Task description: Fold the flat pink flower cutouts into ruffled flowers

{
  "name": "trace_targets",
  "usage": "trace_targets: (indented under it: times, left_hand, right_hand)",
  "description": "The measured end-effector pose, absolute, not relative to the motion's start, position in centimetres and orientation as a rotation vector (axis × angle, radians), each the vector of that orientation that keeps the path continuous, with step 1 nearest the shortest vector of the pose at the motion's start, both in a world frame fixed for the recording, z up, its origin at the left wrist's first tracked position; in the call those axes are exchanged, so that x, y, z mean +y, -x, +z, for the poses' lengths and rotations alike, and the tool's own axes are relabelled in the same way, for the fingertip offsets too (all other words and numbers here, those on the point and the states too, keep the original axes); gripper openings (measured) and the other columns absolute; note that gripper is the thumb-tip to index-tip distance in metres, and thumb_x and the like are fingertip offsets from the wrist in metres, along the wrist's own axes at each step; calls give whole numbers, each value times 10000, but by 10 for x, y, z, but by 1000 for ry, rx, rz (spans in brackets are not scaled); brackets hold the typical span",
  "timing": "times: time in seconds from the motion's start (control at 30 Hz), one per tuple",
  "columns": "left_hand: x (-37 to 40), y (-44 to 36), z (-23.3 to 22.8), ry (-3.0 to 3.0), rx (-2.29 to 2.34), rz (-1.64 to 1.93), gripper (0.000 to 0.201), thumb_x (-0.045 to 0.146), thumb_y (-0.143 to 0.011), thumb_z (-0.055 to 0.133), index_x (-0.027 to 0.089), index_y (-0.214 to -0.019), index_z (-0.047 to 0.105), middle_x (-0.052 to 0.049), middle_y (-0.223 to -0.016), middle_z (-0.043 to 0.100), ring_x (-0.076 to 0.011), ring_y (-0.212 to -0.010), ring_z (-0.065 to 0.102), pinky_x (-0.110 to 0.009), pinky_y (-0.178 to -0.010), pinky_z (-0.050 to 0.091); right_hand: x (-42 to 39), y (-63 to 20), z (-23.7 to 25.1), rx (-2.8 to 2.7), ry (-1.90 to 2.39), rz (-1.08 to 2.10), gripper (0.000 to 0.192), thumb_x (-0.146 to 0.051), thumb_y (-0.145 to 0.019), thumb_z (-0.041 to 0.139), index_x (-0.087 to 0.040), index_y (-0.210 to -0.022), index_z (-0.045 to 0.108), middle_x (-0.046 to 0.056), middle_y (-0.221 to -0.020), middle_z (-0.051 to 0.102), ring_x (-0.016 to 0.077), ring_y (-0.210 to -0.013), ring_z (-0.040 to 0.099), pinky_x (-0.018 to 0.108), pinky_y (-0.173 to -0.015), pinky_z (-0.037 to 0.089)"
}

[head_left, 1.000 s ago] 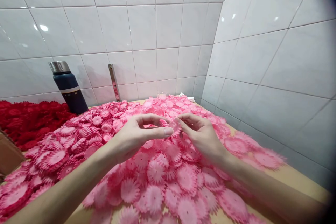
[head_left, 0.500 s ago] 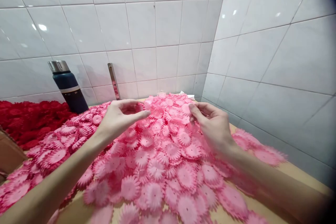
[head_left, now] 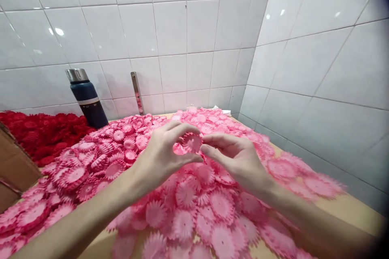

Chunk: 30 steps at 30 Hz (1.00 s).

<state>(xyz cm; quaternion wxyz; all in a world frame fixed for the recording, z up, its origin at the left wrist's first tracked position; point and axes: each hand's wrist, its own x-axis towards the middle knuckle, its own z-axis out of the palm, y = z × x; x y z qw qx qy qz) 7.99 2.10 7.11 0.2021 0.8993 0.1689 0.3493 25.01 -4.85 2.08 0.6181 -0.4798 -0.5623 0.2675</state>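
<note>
Between my two hands is a pink petal disc (head_left: pixel 192 142) with a frilled edge, like a layer of an artificial flower. My left hand (head_left: pixel 165 147) curls around its left side, fingers above and thumb below. The thumb and fingertips of my right hand (head_left: pixel 234 156) pinch close at its right edge. Whether more than one disc sits in the left hand's grasp is hidden. Under and around both hands spreads a large heap of similar pink petal discs (head_left: pixel 184 224), several with a small dark dot in the centre.
A dark blue bottle (head_left: pixel 88 103) with a steel cap leans near the tiled wall (head_left: pixel 170 28). Red petal pieces (head_left: pixel 45 135) are piled at the left, behind a cardboard box (head_left: pixel 15 162). A metal strip (head_left: pixel 136 93) stands against the wall. The yellowish tabletop (head_left: pixel 349 210) shows at right.
My hands have come together from apart. The left moved right and the right moved slightly left and down, bringing the pink petal disc into the left hand's curve. The view shifted slightly.
</note>
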Motion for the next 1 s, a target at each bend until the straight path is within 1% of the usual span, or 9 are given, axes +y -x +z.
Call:
trace_targets:
  times: [0.07,0.23,0.33,0.4,0.5,0.63,0.77,0.87,1.0]
  left_hand:
    - [17,-82,71,-2389,477,897,322,266,-757,739,201,-1067,679,-73,-1038,670,-199,-920,627,-343,-831,519]
    - [23,-82,73,-1930,522,712,253,321,-839,649,197,-1053,702,-83,-1090,668,-206,-972,648,-345,-857,530]
    - [30,-80,70,-1790,528,678,322,316,-809,691,206,-1111,669,-66,-989,676,-177,-873,656,-334,-820,531]
    - [34,-80,67,-1684,524,678,350,292,-790,719,205,-1121,645,-49,-919,666,-147,-827,642,-311,-805,521]
    - [38,-81,61,-1472,502,659,293,227,-777,739,182,-1047,635,-25,-854,637,-103,-796,614,-265,-807,499]
    - [39,-85,55,-1252,473,630,245,150,-765,743,169,-971,612,6,-756,612,-75,-732,590,-240,-796,490]
    - [34,-89,51,-1145,431,599,255,107,-739,745,177,-925,583,16,-699,609,-93,-720,596,-287,-825,499]
    - [32,-91,47,-1197,445,610,203,130,-732,749,165,-833,577,28,-674,591,-87,-685,582,-299,-816,504]
    - [34,-90,48,-1564,544,703,150,253,-777,716,155,-861,639,-24,-815,656,-136,-794,619,-317,-806,513]
  right_hand:
    - [-48,-250,21,-1235,1078,714,189,-366,-770,730,-240,-910,721,44,-904,738,210,-871,680,369,-799,542]
    - [-45,-257,20,-1150,1058,822,187,-376,-769,736,-238,-892,718,35,-932,729,174,-889,665,308,-826,524]
    - [-44,-260,20,-1124,1040,898,241,-385,-758,746,-236,-939,692,23,-931,708,150,-888,638,277,-815,503]
    - [-44,-260,22,-1086,1023,958,277,-382,-754,751,-238,-972,658,-1,-863,687,124,-832,623,248,-770,491]
    - [-44,-260,23,-1038,1005,1028,282,-365,-756,752,-234,-961,608,-36,-749,635,95,-712,584,214,-665,462]
    - [-43,-260,24,-979,918,1101,317,-341,-720,780,-224,-932,576,-39,-733,594,97,-664,543,215,-618,444]
    - [-44,-259,25,-908,837,1194,326,-298,-675,811,-230,-860,550,-54,-723,549,84,-647,519,206,-639,451]
    - [-44,-258,26,-916,866,1172,347,-309,-656,820,-228,-826,528,-53,-698,524,93,-629,511,219,-622,455]
    - [-42,-259,24,-973,953,1077,318,-370,-711,782,-217,-829,529,-33,-709,562,108,-666,536,225,-618,443]
